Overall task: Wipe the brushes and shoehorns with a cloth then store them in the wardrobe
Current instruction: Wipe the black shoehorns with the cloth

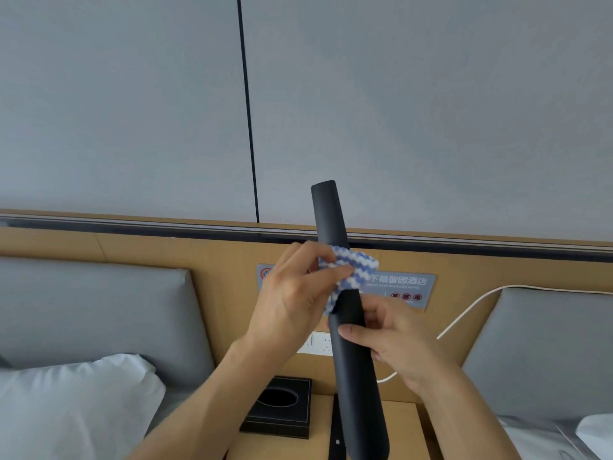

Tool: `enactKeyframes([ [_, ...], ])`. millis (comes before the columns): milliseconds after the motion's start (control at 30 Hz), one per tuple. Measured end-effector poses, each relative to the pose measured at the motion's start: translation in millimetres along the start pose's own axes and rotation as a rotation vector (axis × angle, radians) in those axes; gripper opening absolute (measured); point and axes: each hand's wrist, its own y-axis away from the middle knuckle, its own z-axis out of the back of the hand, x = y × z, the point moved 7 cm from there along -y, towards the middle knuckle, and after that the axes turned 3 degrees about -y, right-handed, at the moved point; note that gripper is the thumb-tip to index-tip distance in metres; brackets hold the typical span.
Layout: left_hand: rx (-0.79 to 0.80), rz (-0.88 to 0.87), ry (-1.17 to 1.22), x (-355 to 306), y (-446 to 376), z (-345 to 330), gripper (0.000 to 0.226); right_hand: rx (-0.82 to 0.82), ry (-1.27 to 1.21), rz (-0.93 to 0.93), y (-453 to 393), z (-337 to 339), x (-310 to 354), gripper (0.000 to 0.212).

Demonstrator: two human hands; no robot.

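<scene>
Head view, centre frame: my right hand [394,340] pinches the black shoehorn [351,353] mid-shaft, upright. My left hand [298,293] pinches the blue-white cloth [351,267] around it. It looks stiff, light and slick, best gripped mid-shaft.

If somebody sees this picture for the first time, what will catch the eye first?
First, the long black shoehorn held upright in the middle. The left hand wraps a blue-and-white cloth round it, while the right hand grips it lower down. Below stands a black tissue box on the bedside table.
</scene>
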Motion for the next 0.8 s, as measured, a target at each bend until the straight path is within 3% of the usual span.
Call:
enactKeyframes([
  [367,-0.161,0.114,-0.100,40,-94,46,0.025,0.124,0.051,0.043,-5,-10,20,0.022],
  [600,-0.254,0.094,-0.185,31,-108,57,0.022,0.077,0.105,0.102,-9,-3,38,0.018],
  [800,-0.157,0.037,-0.111,5,-76,28,0.022,-0.008,0.056,0.131,-19,10,43,0.015],
])
